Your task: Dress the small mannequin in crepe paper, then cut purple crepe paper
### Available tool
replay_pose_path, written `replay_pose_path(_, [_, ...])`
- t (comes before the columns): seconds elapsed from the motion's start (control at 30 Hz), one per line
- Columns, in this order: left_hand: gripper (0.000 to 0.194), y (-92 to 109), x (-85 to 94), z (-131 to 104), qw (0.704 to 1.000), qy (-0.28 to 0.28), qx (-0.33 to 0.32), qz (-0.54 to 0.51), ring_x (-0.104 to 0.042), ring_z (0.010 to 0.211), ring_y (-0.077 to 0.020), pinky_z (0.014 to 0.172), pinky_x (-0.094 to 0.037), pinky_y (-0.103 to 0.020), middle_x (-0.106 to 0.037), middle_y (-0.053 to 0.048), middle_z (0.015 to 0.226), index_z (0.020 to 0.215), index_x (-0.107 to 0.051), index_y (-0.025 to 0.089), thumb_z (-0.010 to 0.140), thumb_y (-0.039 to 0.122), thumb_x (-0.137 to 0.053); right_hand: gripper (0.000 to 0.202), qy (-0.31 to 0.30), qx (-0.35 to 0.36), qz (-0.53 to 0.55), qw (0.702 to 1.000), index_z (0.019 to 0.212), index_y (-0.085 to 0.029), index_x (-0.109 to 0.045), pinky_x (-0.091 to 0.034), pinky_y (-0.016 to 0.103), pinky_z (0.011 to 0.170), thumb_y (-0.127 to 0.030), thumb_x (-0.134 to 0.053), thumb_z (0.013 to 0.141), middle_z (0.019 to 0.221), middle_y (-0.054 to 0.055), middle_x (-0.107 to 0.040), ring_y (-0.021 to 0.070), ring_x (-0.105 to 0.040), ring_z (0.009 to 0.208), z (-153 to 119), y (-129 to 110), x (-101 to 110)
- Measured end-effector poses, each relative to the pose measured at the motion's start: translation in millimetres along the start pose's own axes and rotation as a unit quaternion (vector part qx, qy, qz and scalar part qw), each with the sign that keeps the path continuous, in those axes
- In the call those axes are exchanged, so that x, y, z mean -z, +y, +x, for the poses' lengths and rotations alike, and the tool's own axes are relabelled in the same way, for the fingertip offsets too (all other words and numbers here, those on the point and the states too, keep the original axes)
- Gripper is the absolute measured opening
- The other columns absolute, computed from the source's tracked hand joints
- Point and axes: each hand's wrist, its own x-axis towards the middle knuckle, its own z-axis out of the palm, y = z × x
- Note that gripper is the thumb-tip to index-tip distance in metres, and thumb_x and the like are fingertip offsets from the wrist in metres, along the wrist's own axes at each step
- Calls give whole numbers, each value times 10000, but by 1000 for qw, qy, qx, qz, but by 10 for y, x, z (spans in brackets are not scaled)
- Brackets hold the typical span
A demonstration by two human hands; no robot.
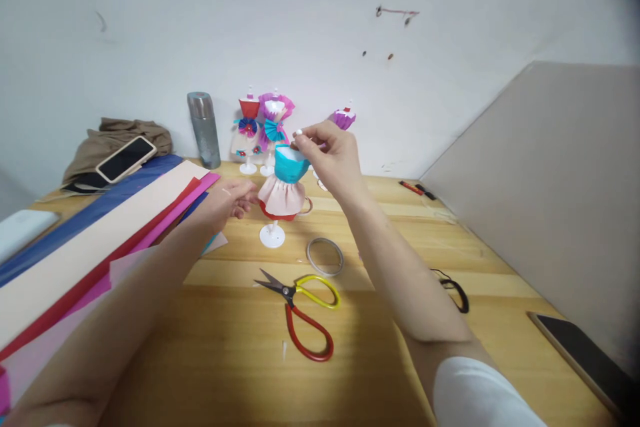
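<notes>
Mannequin [283, 196] in a teal top [291, 167] and a pink skirt [281, 199] is standing on its white base [272, 236] mid-table [215, 340], apparently leaning toward one o'clock. At its two o'clock, the right hand [336, 155] is pinching thumb to fingertips just beneath the white knob [299, 132]. At nine o'clock, the left hand [230, 203] is curling its fingers loosely beside the skirt, seemingly gripping nothing; whether it is touching the cloth, I cannot tell. Scissors [289, 292] are lying between five and six o'clock, blades pointing toward ten, and a tape ring [313, 265] is resting at four. Good handling probably means pinching lightly and high, avoiding creasing the top's rim, letting the base be sitting flat, and using the left fingertips for smoothing the pleats without crushing them.
</notes>
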Motion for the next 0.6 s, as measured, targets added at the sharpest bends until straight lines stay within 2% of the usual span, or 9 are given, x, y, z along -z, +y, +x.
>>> replay_pose_path(0.1, [172,-3,-4,-18,997,-35,38,-63,-545,569,-109,465,-342,-221,-699,-73,824,911,-681,139,863,303,-668,205,25,-32,28,999,960,-185,-691,-474,264,659,-331,-573,877,948,46,-686,131,-609,780,-119,134,75])
replay_pose_path(0.17, [165,-7,1,-25,993,-49,44,-98,-539,569,-101,461,-351,-206,-689,-64,827,970,-678,141,857,262,-677,248,24,-126,59,990,1015,-177,-668,-448,243,573,-355,-569,874,896,45,-676,117,-602,683,-253,263,130])
replay_pose_path(0.23, [208,2,-2,-40,990,-57,54,-117,-537,569,-92,456,-360,-185,-668,-50,806,1024,-669,135,833,210,-696,288,-19,-262,106,959,1051,-167,-633,-377,218,467,-384,-584,867,801,31,-663,94,-566,543,-409,383,166])
replay_pose_path(0.33, [290,37,-28,-74,986,-75,76,-128,-539,573,-79,452,-374,-159,-643,-39,796,1082,-662,114,796,133,-707,331,-81,-416,208,882,1093,-167,-582,-272,191,390,-389,-612,849,672,6,-649,75,-492,418,-617,487,167])
replay_pose_path(0.4, [340,63,-47,-98,983,-94,86,-133,-537,580,-73,451,-382,-148,-643,-42,817,1123,-662,113,786,95,-701,333,-89,-453,289,839,1098,-166,-564,-242,178,377,-340,-630,822,639,-1,-647,65,-444,397,-702,500,146])
replay_pose_path(0.47, [364,81,-59,-118,980,-104,88,-142,-526,580,-69,446,-380,-139,-639,-41,819,1139,-667,124,781,70,-695,350,-89,-460,361,806,1092,-169,-558,-228,165,373,-285,-656,777,650,-5,-646,55,-403,404,-742,490,124])
replay_pose_path(0.6, [339,94,-70,-140,977,-109,82,-162,-491,564,-54,422,-356,-124,-610,-22,801,1094,-678,138,764,70,-715,424,-86,-467,440,763,1064,-190,-553,-195,155,369,-193,-728,678,683,-23,-617,44,-373,429,-757,468,97])
